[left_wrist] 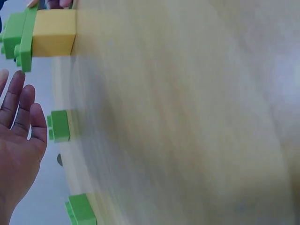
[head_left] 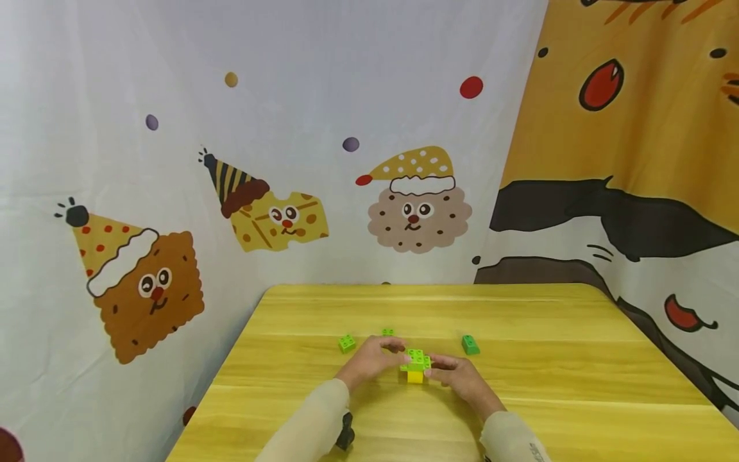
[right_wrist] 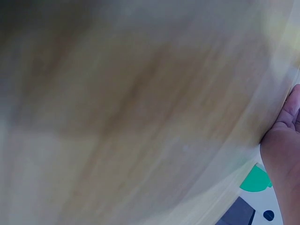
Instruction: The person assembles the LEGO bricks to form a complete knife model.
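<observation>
A brick stack stands upright on the table, light green bricks [head_left: 416, 364] above a yellow block [head_left: 415, 377]; the left wrist view shows its green part [left_wrist: 27, 37] and yellow block [left_wrist: 55, 33] sideways. At its left is my left hand [head_left: 372, 359], its fingers [left_wrist: 18, 101] loosely extended and apart from the bricks, thumb tip close to the top brick. My right hand [head_left: 462, 377] pinches the stack's right side between thumb and fingers. Only part of that hand [right_wrist: 283, 150] shows in the right wrist view, its fingertips out of frame.
Behind the left hand lie two light green bricks [head_left: 347, 343] [head_left: 388, 332]. A darker green brick [head_left: 470, 344] lies at the back right. Beside the left sleeve is a black object [head_left: 346, 432]. A patterned cloth [head_left: 323, 115] hangs behind the wooden table [head_left: 548, 321].
</observation>
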A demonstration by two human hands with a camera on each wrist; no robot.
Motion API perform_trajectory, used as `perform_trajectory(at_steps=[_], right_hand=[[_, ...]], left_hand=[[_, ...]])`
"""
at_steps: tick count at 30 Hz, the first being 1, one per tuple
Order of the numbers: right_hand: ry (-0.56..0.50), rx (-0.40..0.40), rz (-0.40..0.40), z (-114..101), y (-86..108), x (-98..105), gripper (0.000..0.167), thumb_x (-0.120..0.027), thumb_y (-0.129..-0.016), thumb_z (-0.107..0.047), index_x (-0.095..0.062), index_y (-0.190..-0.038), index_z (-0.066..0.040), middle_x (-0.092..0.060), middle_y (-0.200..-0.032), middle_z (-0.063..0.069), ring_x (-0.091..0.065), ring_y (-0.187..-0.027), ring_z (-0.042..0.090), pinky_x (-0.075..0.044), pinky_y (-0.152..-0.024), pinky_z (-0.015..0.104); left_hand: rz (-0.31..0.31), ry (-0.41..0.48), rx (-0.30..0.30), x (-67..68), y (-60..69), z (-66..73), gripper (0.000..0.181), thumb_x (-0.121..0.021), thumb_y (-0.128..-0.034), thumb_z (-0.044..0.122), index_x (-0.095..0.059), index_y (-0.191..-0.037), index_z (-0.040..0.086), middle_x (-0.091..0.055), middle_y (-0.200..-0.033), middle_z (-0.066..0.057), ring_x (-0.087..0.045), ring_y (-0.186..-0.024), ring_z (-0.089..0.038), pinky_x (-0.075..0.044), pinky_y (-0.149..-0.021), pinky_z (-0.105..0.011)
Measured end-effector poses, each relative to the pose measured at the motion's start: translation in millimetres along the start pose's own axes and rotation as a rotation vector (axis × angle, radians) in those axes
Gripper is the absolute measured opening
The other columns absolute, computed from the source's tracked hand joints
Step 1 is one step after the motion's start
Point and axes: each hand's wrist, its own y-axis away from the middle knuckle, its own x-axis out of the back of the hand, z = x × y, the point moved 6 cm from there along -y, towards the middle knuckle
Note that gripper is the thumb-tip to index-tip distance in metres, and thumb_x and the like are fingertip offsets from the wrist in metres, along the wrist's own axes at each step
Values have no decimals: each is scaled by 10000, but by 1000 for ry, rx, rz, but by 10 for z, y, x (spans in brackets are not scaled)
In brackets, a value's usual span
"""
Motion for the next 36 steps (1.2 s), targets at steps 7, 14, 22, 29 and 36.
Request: perform_trajectory(at_steps=[7,14,22,29,36], right_hand=[[0,-1,11,18,-21,-5,509,-776,-876,-236,-634,-1305,-2,-663,-1218,166,-614,-1048,245,-512,-793,400],[-8,-3,14,27,-23,-1,538,-799,-852,-249,-636,-1306,-11,-659,-1218,154,-607,-1042,232,-513,-781,367],[-12,-10,24,34,-24,5,535,-803,-848,-230,-636,-1304,-6,-651,-1234,151,-605,-1029,221,-517,-778,363],[-17,-6,19,30,-19,1,522,-796,-857,-208,-632,-1307,1,-647,-1239,166,-609,-1038,236,-521,-783,385],[-11,0,15,23,-27,-8,516,-789,-863,-209,-631,-1304,8,-642,-1246,176,-607,-1040,238,-520,-788,402]], left_hand=[[61,34,-6,166,-29,-27,447,-731,-915,343,-664,-1275,86,-642,-1163,-19,-542,-1124,-250,-457,-950,-482],[104,69,-20,375,-5,-58,482,-735,-910,362,-651,-1289,76,-629,-1166,-49,-548,-1109,-245,-458,-948,-480],[178,84,-22,635,-6,-157,454,-721,-916,391,-655,-1292,146,-627,-1206,-59,-549,-1121,-233,-473,-929,-461],[256,120,-14,864,36,-201,474,-723,-912,403,-645,-1307,152,-607,-1254,-95,-534,-1151,-256,-445,-971,-496],[345,131,42,1053,66,-329,485,-741,-900,390,-650,-1307,142,-621,-1255,-90,-548,-1164,-258,-445,-980,-486]])
